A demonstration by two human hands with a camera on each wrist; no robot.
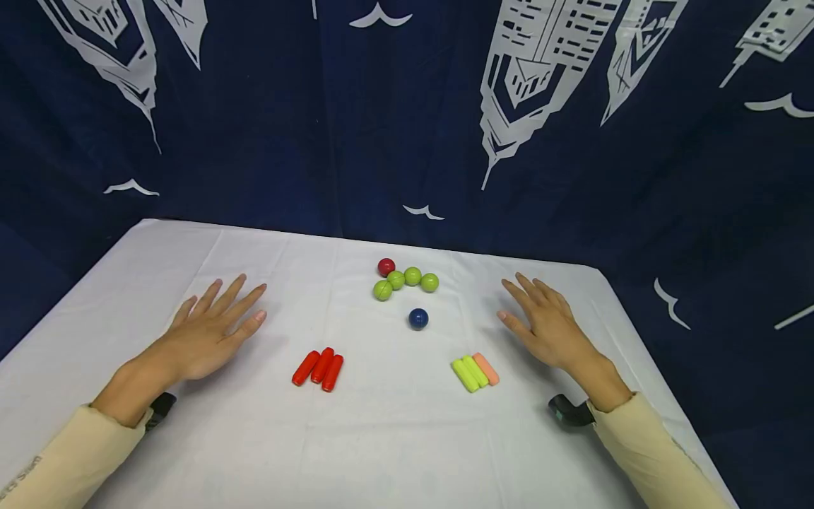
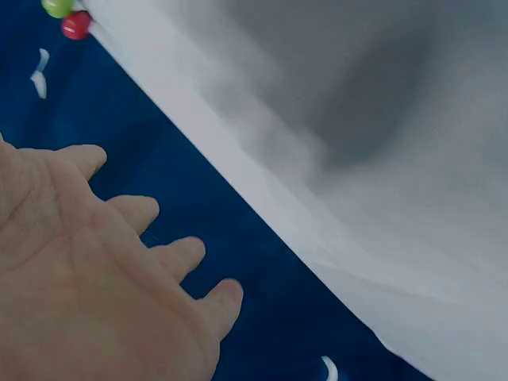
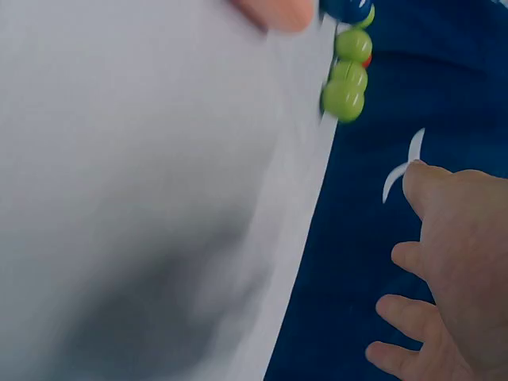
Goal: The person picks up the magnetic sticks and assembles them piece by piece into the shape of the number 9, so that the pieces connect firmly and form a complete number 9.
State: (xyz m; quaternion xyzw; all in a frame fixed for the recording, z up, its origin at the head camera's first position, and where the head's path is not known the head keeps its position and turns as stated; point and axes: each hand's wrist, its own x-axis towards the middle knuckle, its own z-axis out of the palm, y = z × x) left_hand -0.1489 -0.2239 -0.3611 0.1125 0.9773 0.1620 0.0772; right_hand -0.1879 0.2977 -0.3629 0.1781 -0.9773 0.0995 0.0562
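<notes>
My left hand [image 1: 202, 338] hovers over the left of the white table, fingers spread and straight, holding nothing. Nearest to it lie several red cylinders [image 1: 327, 366], side by side. On the right, my right hand [image 1: 548, 324] is held out the same way, palm down and bare. Close by its thumb side are two yellow-green cylinders [image 1: 469, 372] and an orange one [image 1: 486, 369]. Between the hands sits a dark blue ball [image 1: 417, 319]. Behind it are several green balls [image 1: 413, 276] in a bent row and a dark red ball [image 1: 386, 267].
A white cloth covers the table [image 1: 394, 452], its far edge running along a dark blue curtain [image 1: 394, 141] printed with white buildings and birds. Black wrist straps [image 1: 571, 411] show at the beige sleeves [image 1: 655, 452].
</notes>
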